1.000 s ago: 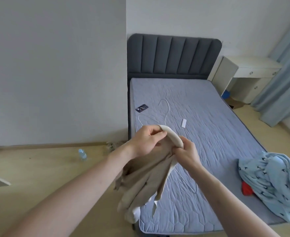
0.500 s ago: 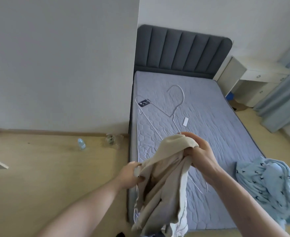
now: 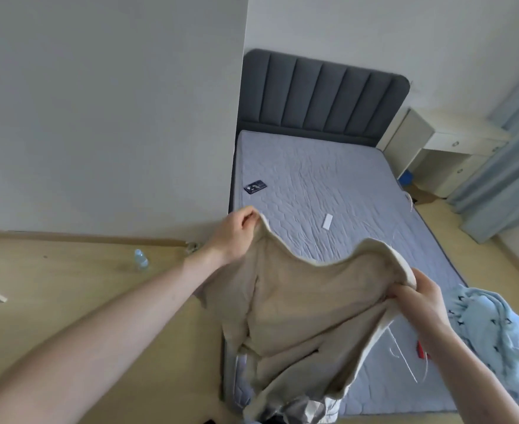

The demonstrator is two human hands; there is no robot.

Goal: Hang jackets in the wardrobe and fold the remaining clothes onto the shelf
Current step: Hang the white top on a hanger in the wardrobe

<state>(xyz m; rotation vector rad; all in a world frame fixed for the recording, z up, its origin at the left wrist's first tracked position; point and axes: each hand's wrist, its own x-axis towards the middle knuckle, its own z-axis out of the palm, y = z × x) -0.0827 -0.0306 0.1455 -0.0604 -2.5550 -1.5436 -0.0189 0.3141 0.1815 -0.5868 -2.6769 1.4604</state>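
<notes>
Two hands are up in front of me, and one beige jacket [image 3: 295,307] is stretched between them over the near left corner of the bed [image 3: 328,191]. My left hand [image 3: 233,237] pinches the jacket's top edge, fingers [image 3: 247,217] curled over the hem with the cloth running down and to the right from them. My right hand [image 3: 417,298] grips the other end of that same edge, fingers [image 3: 402,293] closed into a bunch of fabric, the pale trim folding over above my knuckles. Between the two grips the top edge sags in a shallow curve, and the rest of the jacket hangs down past the mattress edge toward the floor.

On the bed I count one dark phone [image 3: 255,187] near the left side, one small white strip [image 3: 327,221] in the middle, and one light blue garment [image 3: 497,338] heaped at the near right corner, just beside my right wrist. One small red thing [image 3: 420,350] peeks out by that heap; I cannot tell what it is. Thin white wire [image 3: 405,359] lies on the mattress under my right forearm. One clear bottle [image 3: 141,260] stands on the floor by the wall, well apart from the bed. One white cabinet [image 3: 442,142] sits beside the headboard [image 3: 322,96].
</notes>
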